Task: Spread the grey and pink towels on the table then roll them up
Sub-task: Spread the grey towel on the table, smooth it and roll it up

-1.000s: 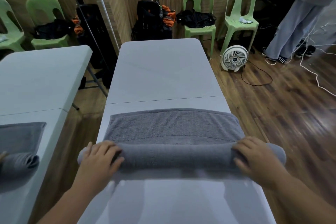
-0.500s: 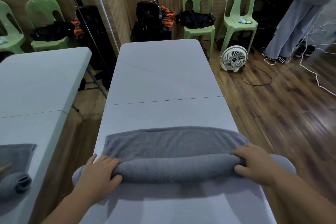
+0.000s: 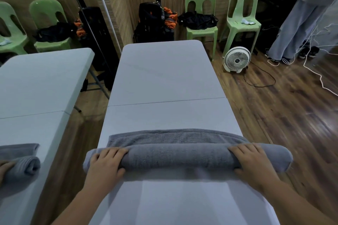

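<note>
**Grey towel nearly rolled, both hands pressing down on the roll**

Head view, and the room to move comes first. The white folding table [image 3: 164,78] runs long and narrow away from the person, its far half bare past the centre seam. The grey towel [image 3: 182,157] lies across the near half, and the roll is wider than the tabletop: its left end juts over the left edge, its right end hangs out past the right edge above the wood floor [image 3: 283,115]. Only a narrow flat strip of towel shows beyond the roll, lying flush on the table.

Now the towel itself: a thick, even cylinder of grey terry, fairly tight, with a slightly paler band along the flat strip.

The left hand [image 3: 105,164] sits palm-down on the roll close to its left end, fingers curled over the top. The right hand [image 3: 252,160] does the same near the right end, fingers spread across the crest. Neither hand is closed in a fist; both press on the towel rather than pinch it.

Around them: a mirror [image 3: 45,78] on the left doubles the table and the roll. Two green plastic chairs [image 3: 243,23] stand at the far wall, dark bags [image 3: 155,22] beside them. A white floor fan [image 3: 236,59] sits near the table's far right corner, white cables [image 3: 314,64] trailing over the floor by a standing person's legs [image 3: 292,29].
</note>
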Action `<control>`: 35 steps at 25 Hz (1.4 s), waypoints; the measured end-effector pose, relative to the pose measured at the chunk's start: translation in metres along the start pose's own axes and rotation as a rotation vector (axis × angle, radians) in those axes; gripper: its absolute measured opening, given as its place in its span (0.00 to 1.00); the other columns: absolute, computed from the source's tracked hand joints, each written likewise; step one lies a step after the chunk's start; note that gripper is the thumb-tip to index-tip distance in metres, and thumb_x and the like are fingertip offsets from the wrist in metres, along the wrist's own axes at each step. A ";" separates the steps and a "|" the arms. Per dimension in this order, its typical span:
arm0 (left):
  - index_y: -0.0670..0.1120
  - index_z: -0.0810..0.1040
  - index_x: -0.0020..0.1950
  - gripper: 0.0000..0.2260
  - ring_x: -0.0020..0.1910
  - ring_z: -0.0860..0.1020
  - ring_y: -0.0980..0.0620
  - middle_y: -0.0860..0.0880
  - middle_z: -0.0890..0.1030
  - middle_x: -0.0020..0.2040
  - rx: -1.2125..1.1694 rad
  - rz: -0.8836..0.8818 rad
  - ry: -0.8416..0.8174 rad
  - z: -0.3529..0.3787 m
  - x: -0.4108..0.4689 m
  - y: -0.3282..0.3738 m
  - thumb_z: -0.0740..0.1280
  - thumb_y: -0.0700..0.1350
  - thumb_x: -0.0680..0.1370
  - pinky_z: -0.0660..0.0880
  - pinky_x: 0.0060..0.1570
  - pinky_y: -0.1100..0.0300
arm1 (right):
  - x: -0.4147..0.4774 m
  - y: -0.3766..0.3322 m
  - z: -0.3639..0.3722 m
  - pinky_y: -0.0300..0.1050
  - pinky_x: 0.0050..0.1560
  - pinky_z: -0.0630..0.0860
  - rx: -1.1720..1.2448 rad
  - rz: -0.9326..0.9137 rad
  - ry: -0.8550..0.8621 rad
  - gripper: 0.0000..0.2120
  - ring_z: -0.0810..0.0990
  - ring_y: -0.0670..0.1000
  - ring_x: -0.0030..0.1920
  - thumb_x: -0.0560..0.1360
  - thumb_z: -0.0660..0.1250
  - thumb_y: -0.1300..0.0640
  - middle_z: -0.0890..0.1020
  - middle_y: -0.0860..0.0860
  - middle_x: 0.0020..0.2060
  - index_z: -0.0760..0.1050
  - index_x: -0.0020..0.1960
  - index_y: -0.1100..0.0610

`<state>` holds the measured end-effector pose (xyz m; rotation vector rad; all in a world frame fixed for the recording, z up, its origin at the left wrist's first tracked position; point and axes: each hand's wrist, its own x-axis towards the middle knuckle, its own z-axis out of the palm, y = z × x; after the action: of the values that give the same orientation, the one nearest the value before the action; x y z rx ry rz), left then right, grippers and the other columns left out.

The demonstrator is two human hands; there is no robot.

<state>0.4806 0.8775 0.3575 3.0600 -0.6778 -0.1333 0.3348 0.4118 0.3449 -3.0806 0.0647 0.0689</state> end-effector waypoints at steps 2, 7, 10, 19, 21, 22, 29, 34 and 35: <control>0.58 0.76 0.57 0.19 0.52 0.76 0.51 0.57 0.81 0.51 0.010 0.027 0.045 -0.002 0.004 -0.001 0.63 0.55 0.67 0.70 0.53 0.47 | 0.008 0.002 -0.010 0.48 0.58 0.68 0.001 -0.043 -0.075 0.21 0.77 0.50 0.49 0.58 0.71 0.47 0.81 0.41 0.46 0.76 0.51 0.43; 0.58 0.73 0.63 0.17 0.61 0.74 0.51 0.56 0.80 0.60 -0.015 0.021 0.019 -0.019 0.043 -0.013 0.56 0.57 0.77 0.63 0.67 0.38 | 0.057 0.023 -0.040 0.48 0.54 0.74 0.207 0.056 -0.220 0.22 0.77 0.53 0.55 0.72 0.64 0.47 0.81 0.50 0.53 0.71 0.65 0.42; 0.61 0.69 0.69 0.22 0.69 0.68 0.52 0.57 0.73 0.69 -0.040 0.069 -0.002 -0.026 0.062 -0.014 0.53 0.65 0.78 0.58 0.72 0.38 | 0.070 0.045 -0.043 0.50 0.66 0.69 0.074 -0.053 -0.186 0.30 0.71 0.51 0.67 0.73 0.62 0.35 0.75 0.45 0.67 0.63 0.73 0.40; 0.59 0.64 0.74 0.30 0.47 0.74 0.44 0.48 0.73 0.54 0.029 -0.092 -0.078 -0.004 0.042 0.021 0.51 0.67 0.75 0.72 0.41 0.51 | 0.058 0.010 -0.024 0.51 0.48 0.74 -0.018 0.077 -0.335 0.31 0.77 0.55 0.54 0.72 0.56 0.42 0.77 0.50 0.56 0.56 0.75 0.43; 0.55 0.67 0.71 0.28 0.47 0.76 0.43 0.46 0.72 0.52 -0.118 -0.161 -0.143 -0.008 0.026 0.058 0.52 0.69 0.77 0.74 0.45 0.50 | 0.047 -0.024 -0.022 0.50 0.45 0.74 0.121 0.137 -0.320 0.28 0.79 0.56 0.51 0.70 0.57 0.40 0.79 0.51 0.54 0.62 0.68 0.46; 0.54 0.70 0.66 0.28 0.48 0.77 0.42 0.46 0.73 0.51 -0.231 -0.192 -0.174 -0.008 0.016 0.082 0.51 0.70 0.76 0.75 0.47 0.49 | 0.040 -0.044 -0.019 0.51 0.46 0.74 0.184 0.155 -0.285 0.27 0.79 0.56 0.52 0.70 0.57 0.38 0.79 0.51 0.54 0.63 0.66 0.47; 0.47 0.81 0.53 0.14 0.42 0.84 0.47 0.50 0.85 0.50 -1.159 -0.382 -0.703 -0.049 0.012 0.152 0.61 0.52 0.76 0.78 0.42 0.56 | 0.023 -0.141 -0.029 0.65 0.72 0.58 0.200 -0.017 -0.327 0.62 0.63 0.54 0.71 0.57 0.59 0.21 0.64 0.49 0.72 0.41 0.79 0.52; 0.60 0.63 0.74 0.34 0.72 0.62 0.49 0.52 0.65 0.74 0.026 0.485 -0.143 -0.068 0.035 0.100 0.62 0.64 0.68 0.67 0.69 0.48 | 0.059 -0.136 -0.026 0.71 0.70 0.54 -0.066 -0.287 -0.267 0.52 0.59 0.60 0.72 0.65 0.69 0.40 0.62 0.54 0.74 0.42 0.78 0.48; 0.58 0.51 0.78 0.45 0.76 0.53 0.45 0.50 0.54 0.79 0.130 0.477 -0.187 -0.065 0.040 0.094 0.63 0.69 0.64 0.58 0.73 0.42 | 0.069 -0.132 -0.029 0.71 0.71 0.52 -0.098 -0.336 -0.256 0.50 0.55 0.62 0.75 0.67 0.70 0.43 0.58 0.54 0.76 0.41 0.78 0.45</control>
<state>0.4825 0.7748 0.4209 2.9183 -1.4526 -0.3841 0.4104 0.5389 0.3785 -3.0979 -0.4779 0.4584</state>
